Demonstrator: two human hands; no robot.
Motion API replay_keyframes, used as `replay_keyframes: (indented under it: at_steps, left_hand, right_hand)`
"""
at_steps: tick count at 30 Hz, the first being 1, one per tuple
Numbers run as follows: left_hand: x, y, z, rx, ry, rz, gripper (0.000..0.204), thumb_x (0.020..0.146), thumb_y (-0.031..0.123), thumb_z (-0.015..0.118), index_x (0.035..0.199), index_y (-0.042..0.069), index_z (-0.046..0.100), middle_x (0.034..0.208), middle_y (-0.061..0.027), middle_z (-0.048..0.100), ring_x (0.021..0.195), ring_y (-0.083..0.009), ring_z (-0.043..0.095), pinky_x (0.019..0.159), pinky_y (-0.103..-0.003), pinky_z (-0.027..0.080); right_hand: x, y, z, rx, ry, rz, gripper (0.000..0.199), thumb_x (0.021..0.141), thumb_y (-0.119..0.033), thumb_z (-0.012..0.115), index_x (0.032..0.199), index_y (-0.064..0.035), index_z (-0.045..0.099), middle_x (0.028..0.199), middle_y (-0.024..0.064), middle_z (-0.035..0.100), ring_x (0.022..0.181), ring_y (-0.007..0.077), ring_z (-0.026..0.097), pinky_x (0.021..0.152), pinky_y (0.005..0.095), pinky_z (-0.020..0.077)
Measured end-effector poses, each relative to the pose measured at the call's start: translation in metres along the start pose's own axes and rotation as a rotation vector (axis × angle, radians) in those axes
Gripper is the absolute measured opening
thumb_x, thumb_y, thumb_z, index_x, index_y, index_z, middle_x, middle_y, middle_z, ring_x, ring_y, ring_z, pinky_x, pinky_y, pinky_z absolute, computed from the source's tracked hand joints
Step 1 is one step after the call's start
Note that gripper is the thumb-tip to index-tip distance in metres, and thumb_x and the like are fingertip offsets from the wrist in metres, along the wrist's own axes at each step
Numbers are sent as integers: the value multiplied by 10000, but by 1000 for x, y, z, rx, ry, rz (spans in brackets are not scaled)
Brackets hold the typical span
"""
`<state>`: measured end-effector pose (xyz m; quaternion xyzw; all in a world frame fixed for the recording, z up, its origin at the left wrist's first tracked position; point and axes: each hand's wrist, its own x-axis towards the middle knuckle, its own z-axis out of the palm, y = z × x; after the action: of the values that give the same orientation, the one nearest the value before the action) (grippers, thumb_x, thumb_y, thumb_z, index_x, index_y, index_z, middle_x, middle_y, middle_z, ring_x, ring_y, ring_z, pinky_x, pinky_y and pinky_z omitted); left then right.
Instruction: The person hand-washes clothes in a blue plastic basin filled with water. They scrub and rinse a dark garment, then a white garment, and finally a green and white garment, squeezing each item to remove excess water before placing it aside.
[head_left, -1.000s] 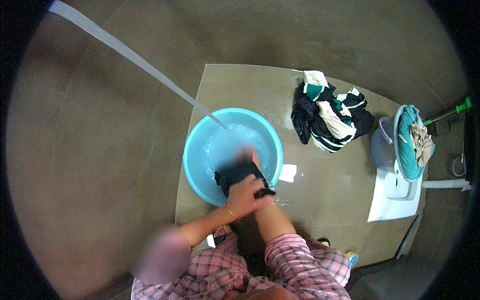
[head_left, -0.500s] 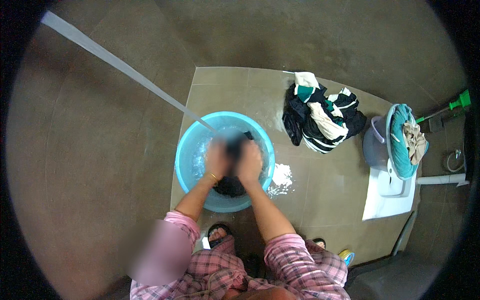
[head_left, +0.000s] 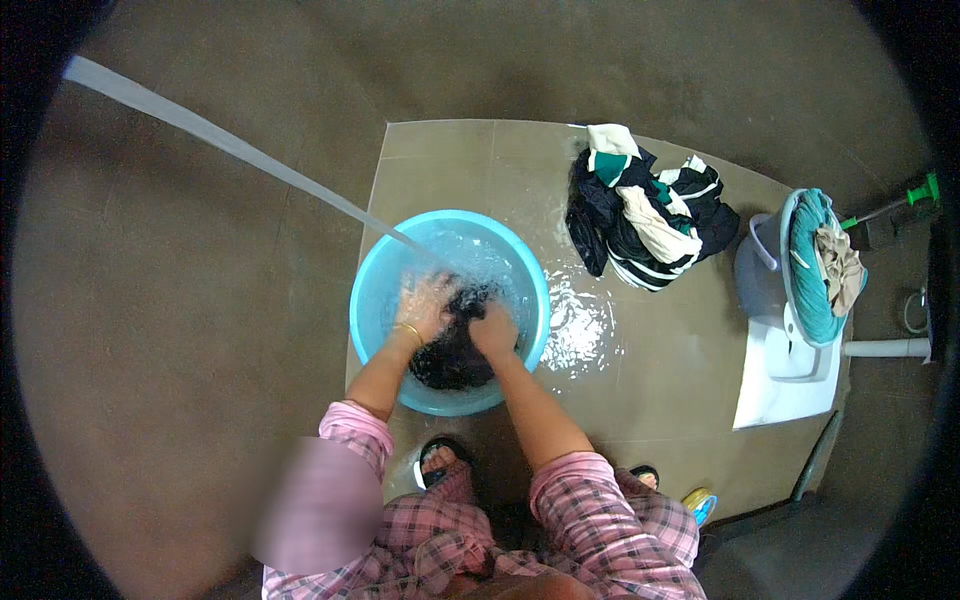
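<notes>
Dark wet garment point(head_left: 455, 350) is gripped by both left hand point(head_left: 425, 305) and right hand point(head_left: 493, 328) inside the blue basin point(head_left: 375, 300) around them; hard scrubbing could slop water over its rim

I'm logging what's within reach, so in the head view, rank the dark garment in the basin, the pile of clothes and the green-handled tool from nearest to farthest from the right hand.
From the right hand:
1. Dark garment, under the hand in the blue basin.
2. Pile of clothes, on the slab, up and to the right.
3. Green-handled tool, far right edge.
</notes>
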<state>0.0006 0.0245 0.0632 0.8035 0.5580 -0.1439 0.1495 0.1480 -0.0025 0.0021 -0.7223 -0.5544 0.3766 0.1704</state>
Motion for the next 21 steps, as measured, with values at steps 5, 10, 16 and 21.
replay_keyframes:
  at_steps: [5, 10, 16, 21]
  left_hand:
    - [4, -37, 73, -1161, 617, -312, 547, 834, 173, 605, 1330, 40, 415, 1343, -142, 446, 1240, -314, 406, 1052, -362, 307]
    - [-48, 87, -36, -1155, 339, 128, 261, 815, 183, 650, 1043, 63, 605, 1039, -74, 635, 985, -197, 583, 895, -332, 442]
    - [-80, 111, -60, -734, 514, -5, 199, 821, 286, 634, 800, 90, 659, 771, -125, 620, 694, -303, 603, 622, -378, 471]
    - [-42, -13, -51, -640, 702, -395, 279, 874, 311, 579, 764, 61, 633, 681, -160, 605, 635, -319, 590, 591, -377, 466]
  right_hand:
    - [-3, -52, 19, 857, 153, 67, 484, 865, -462, 553, 1077, -31, 606, 1075, 147, 613, 1022, 295, 565, 900, 413, 423]
    - [13, -16, -14, 1765, -746, 449, 647, 862, -635, 419, 1100, -52, 570, 1016, 134, 603, 969, 308, 552, 929, 426, 400]
    - [-57, -74, -50, 1719, -665, 456, 517, 912, -474, 416, 1169, -44, 544, 1112, 106, 586, 986, 253, 561, 891, 415, 427]
    - [-67, -98, -42, 1494, -604, 475, 398, 892, -368, 551, 1118, -41, 563, 1072, 79, 610, 920, 221, 597, 808, 366, 479]
